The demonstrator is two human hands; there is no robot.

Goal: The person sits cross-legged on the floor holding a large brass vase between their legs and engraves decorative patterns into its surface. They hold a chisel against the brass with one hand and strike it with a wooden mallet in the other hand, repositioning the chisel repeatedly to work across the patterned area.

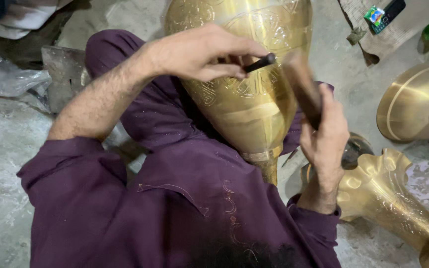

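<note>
A large engraved brass vase (247,99) lies across my lap, its narrow neck pointing toward me. My left hand (202,52) is closed on a thin dark chisel (260,63), with the tip set against the vase's engraved surface. My right hand (326,131) grips the wooden handle of a hammer (301,84), raised just right of the chisel and blurred. I wear purple clothing (175,198) that fills the lower view.
Another brass vase (388,198) with a fluted rim lies on the concrete floor at lower right. A round brass base (418,101) sits at right. A phone (386,14) rests on a board at top right. A metal block (63,74) and plastic sheet (6,74) are at left.
</note>
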